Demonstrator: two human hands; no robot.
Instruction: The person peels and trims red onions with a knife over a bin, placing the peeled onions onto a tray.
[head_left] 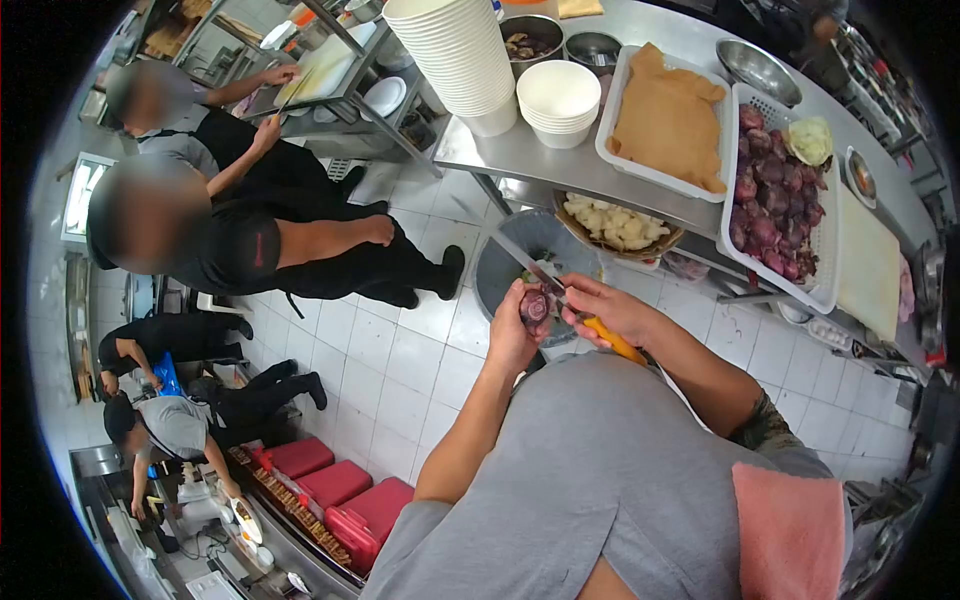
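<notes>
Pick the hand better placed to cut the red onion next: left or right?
Right hand, likely: its grip has the yellow-handled knife, while the left hand holds the red onion.

It's a commercial kitchen — steel counter [562, 168], onions [778, 205].

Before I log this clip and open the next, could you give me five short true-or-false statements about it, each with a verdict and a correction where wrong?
1. The left hand holds a red onion. True.
2. The knife is in the left hand. False: the right hand holds the knife.
3. A heap of red onions sits in the white crate. True.
4. The pink cloth lies in the white crate. False: the pink cloth lies against the grey shirt.
5. The tall stack of white cups stands on the metal table. True.
</notes>
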